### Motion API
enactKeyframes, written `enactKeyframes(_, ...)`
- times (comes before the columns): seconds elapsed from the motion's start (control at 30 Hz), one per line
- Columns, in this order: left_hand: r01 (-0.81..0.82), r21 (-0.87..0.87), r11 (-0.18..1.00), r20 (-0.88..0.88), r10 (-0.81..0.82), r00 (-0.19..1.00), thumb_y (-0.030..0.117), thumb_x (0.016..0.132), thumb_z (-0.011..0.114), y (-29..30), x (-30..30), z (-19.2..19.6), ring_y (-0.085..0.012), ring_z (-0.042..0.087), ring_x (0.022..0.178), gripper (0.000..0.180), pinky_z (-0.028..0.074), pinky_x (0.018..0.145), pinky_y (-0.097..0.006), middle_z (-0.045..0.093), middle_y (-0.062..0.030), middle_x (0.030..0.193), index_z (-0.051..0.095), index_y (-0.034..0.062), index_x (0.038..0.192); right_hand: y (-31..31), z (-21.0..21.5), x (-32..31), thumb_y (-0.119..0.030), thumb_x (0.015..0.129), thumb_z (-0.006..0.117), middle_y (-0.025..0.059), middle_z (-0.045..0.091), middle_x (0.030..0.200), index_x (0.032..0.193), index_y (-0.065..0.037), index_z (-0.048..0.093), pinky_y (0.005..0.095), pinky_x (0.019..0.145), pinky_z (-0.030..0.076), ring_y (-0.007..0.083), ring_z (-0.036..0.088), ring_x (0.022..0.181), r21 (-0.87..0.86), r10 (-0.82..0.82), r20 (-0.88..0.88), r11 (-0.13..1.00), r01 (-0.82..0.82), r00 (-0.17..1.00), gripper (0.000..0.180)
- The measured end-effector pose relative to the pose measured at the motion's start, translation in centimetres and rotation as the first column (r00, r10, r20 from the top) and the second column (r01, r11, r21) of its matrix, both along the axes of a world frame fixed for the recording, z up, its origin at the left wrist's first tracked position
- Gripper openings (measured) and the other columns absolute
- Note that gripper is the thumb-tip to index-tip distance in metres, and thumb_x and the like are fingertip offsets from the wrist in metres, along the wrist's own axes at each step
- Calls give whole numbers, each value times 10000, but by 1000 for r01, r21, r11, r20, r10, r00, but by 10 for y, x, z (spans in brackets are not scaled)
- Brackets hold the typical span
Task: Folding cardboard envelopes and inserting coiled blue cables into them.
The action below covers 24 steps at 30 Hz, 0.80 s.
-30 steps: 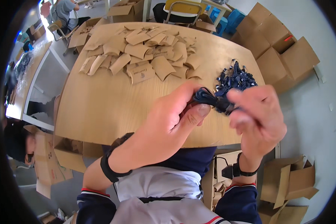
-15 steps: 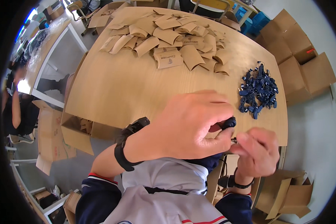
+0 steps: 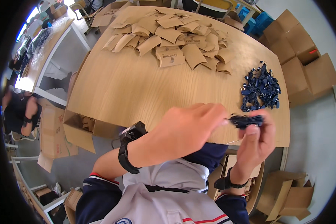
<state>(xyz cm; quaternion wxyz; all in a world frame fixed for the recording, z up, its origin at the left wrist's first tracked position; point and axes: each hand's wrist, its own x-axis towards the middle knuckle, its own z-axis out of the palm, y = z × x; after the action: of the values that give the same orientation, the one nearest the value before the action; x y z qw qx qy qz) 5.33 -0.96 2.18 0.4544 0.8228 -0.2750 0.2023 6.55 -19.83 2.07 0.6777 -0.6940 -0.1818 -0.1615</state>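
Observation:
My left hand and my right hand are together over the near edge of the wooden table, both gripping a small dark blue cable bundle between the fingertips. The left hand pinches its left end; the right thumb and fingers hold its right end. A heap of the same dark blue bundles lies on the table just beyond the right hand. Many brown paper sleeves are spread across the far part of the table.
An open cardboard box sits below the table's left edge. Stacked cardboard boxes stand on the right, more on the floor at lower right. Another person sits at far left beside a white bench.
My hands and the bundle sit higher and farther right in view than half a second ago, now at the table's near edge. The camera view has shifted, showing more of the table.

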Motion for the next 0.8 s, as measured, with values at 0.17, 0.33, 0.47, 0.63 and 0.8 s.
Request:
enactKeyframes(0.17, 21, 63, 998, -472, 12, 882, 184, 949, 569, 21, 5, 3, -312, 649, 816, 212, 509, 689, -391, 628, -132, 985, 537, 50, 1110, 15, 8, 39, -81, 909, 633, 131, 606, 1046, 1102, 43, 577, 279, 743, 499, 207, 613, 812, -207, 12, 491, 973, 103, 871, 236)
enactKeyframes(0.33, -299, 534, 791, -10, 360, 933, 178, 928, 569, 65, 52, -12, -342, 521, 1152, 403, 454, 935, -408, 536, -196, 1227, 425, 23, 1270, 14, 35, 49, 66, 867, 619, 178, 695, 962, 1070, 92, 634, 296, 745, 527, 245, 665, 835, -461, 157, 545, 877, 138, 824, 205)
enactKeyframes(0.47, -344, 719, 604, 45, 454, 890, 111, 880, 591, 97, 100, -50, -314, 497, 1175, 393, 446, 931, -388, 548, -171, 1196, 462, -9, 1231, 13, 55, 59, 86, 846, 638, 157, 714, 940, 1052, 89, 657, 279, 701, 540, 217, 676, 772, -463, 112, 737, 803, 376, 667, 207)
enactKeyframes(0.63, -342, 739, 581, 91, 417, 904, 60, 862, 582, 104, 94, -48, -314, 551, 1091, 292, 471, 860, -396, 579, -156, 1162, 533, -27, 1136, 25, 69, 66, 49, 859, 662, 128, 723, 974, 1070, 71, 664, 237, 726, 545, 158, 688, 765, -310, -14, 810, 838, 449, 586, 212)
enactKeyframes(0.8, -51, -160, 986, -343, -7, 939, 35, 867, 534, 72, 45, -12, -186, 614, 883, 273, 485, 837, -310, 631, -80, 1052, 585, -24, 1128, 20, 109, 66, 17, 942, 560, 269, 653, 1029, 1160, 177, 543, 341, 813, 569, 265, 679, 865, -510, 164, 732, 774, 374, 661, 271)
